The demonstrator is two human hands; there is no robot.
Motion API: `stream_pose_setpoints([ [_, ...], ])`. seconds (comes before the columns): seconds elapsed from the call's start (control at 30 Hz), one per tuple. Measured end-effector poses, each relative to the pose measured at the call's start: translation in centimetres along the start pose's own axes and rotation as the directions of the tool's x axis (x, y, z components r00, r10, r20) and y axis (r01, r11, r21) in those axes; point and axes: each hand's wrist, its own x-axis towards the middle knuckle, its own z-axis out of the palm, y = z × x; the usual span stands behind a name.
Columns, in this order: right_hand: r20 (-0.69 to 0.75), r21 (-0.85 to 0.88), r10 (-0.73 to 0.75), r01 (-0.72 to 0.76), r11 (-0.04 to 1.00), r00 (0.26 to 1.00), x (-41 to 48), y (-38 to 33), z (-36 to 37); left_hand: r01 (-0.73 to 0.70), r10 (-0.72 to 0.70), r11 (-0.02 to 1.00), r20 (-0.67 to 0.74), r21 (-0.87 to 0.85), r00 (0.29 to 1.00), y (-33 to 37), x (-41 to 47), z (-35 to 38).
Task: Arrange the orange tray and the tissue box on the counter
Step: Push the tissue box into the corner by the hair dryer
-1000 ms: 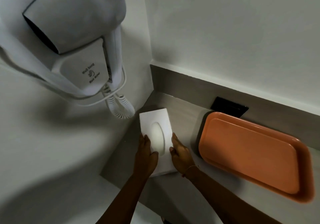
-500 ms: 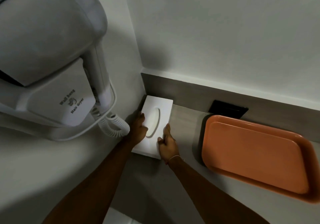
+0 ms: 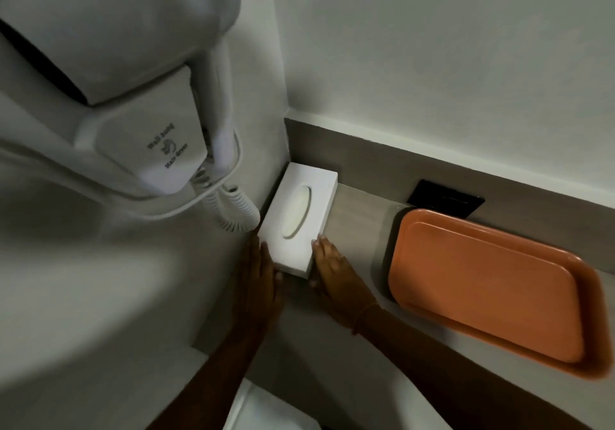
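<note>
The white tissue box [image 3: 299, 216], with an oval slot on top, lies on the grey counter [image 3: 357, 220], pushed into the back left corner against both walls. My left hand [image 3: 261, 275] rests flat at the box's near left corner, fingers straight. Fingers extended, my right hand [image 3: 332, 271] touches the near right corner. Neither hand wraps around the box. The orange tray [image 3: 482, 283] lies empty on the counter to the right, a gap of bare counter between it and the box.
A white wall-hung hair dryer [image 3: 116, 63] juts out at the upper left, its coiled cord [image 3: 236, 210] hanging just left of the box. A black socket plate [image 3: 446, 198] sits in the backsplash behind the tray. A white edge [image 3: 266, 406] shows below the counter.
The box has slid away from me into the corner against the back wall. Both hands have slipped from its sides back to its near end and flattened out.
</note>
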Motion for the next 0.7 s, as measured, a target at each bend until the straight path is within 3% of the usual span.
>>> stream_pose_setpoints([
  [0.1,0.084,-0.179,-0.108,0.122,0.976,0.991,-1.8,-0.2,0.7,0.066,-0.069,0.997,0.096,0.033,0.993,-1.1,-4.0,2.0],
  [0.23,0.104,-0.251,-0.161,0.183,0.950,0.981,-2.1,-0.5,1.5,0.063,-0.082,0.993,0.197,0.100,0.977,-1.7,-5.0,3.5],
  [0.7,0.164,-0.278,-0.183,0.223,0.934,0.969,2.0,-0.3,3.4,0.008,-0.020,0.995,0.122,0.095,0.992,-3.1,-5.2,5.2],
])
